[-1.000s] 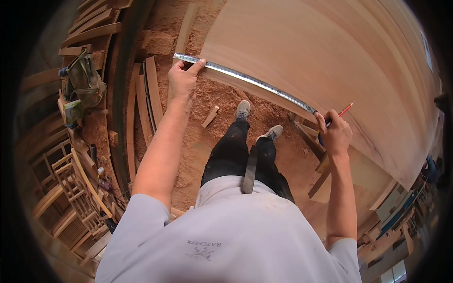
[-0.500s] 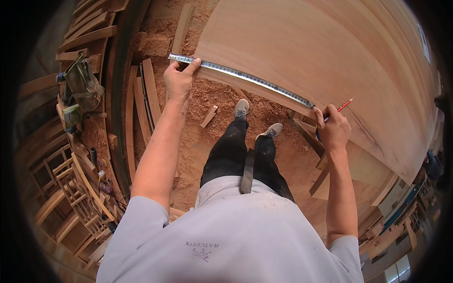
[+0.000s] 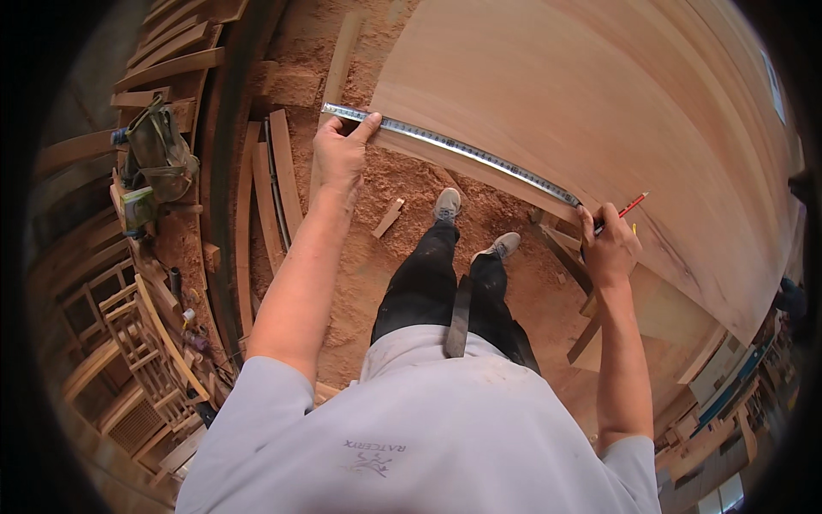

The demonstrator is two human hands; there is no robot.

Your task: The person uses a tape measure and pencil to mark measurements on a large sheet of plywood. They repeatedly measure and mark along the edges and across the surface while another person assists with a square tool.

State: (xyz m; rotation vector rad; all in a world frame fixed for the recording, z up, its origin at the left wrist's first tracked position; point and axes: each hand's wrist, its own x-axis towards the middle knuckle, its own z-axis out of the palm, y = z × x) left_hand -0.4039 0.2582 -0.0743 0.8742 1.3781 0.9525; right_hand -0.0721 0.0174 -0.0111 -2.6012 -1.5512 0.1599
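Note:
A silver tape measure (image 3: 471, 155) is drawn out along the near edge of a large wooden sheet (image 3: 582, 94). My left hand (image 3: 344, 154) pinches the blade close to its free end, thumb on top, at the sheet's left corner; the tip sticks out past that corner. At the other end of the drawn-out blade, my right hand (image 3: 613, 247) is closed around the tape's case, which its fingers mostly hide. A red pencil (image 3: 634, 204) also juts out from between the right hand's fingers, its point up and to the right.
Wood shavings cover the floor around my shoes (image 3: 448, 206). A small wood offcut (image 3: 388, 218) lies there, and long boards (image 3: 285, 171) lie to the left. A green bag (image 3: 159, 146) and wooden frames (image 3: 154, 343) are farther left. Smaller panels (image 3: 668, 313) sit at right, under the sheet.
The whole scene has shifted slightly right and down in view. Both hands keep their hold on the tape, and the blade still lies along the sheet's edge.

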